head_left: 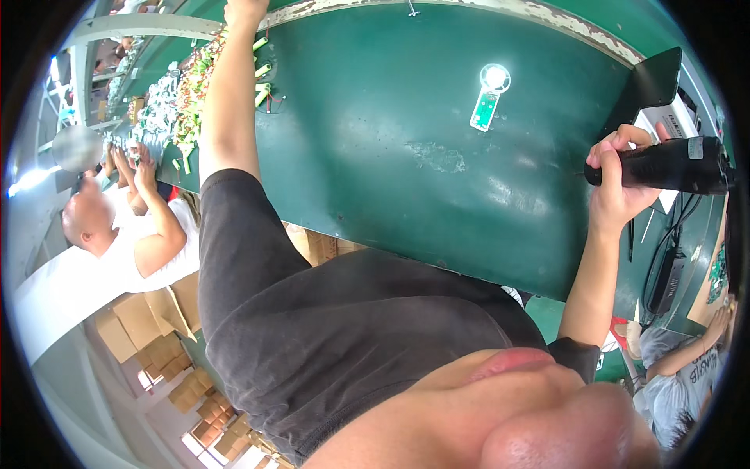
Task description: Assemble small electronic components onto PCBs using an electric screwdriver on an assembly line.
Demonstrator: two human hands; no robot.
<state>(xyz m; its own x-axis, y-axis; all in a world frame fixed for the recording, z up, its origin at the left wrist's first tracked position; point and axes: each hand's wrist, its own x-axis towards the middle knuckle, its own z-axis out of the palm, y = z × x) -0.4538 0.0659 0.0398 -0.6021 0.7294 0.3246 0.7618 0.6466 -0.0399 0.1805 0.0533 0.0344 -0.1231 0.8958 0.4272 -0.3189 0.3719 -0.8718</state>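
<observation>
My right hand point(617, 176) is wrapped round a black electric screwdriver point(676, 166) at the right side of the table. The tool lies level, its tip pointing left over the green tabletop point(375, 148). My left arm reaches to the far left, and my left hand point(245, 11) is cut off by the upper edge, so its fingers are hidden. Below that hand, beside the forearm, lies a heap of green battery cells with wires point(195, 98). A white housing with a round head and a green circuit board point(485, 109) rests apart on the table, touched by neither hand.
At the right stand a black panel point(644, 86) and a white box point(678, 117). A black power adapter point(668, 281) with its cable lies nearer. One co-worker point(133, 219) sits at the left; another person point(687, 375) is at the lower right. Cardboard boxes point(148, 324) stand behind on the left.
</observation>
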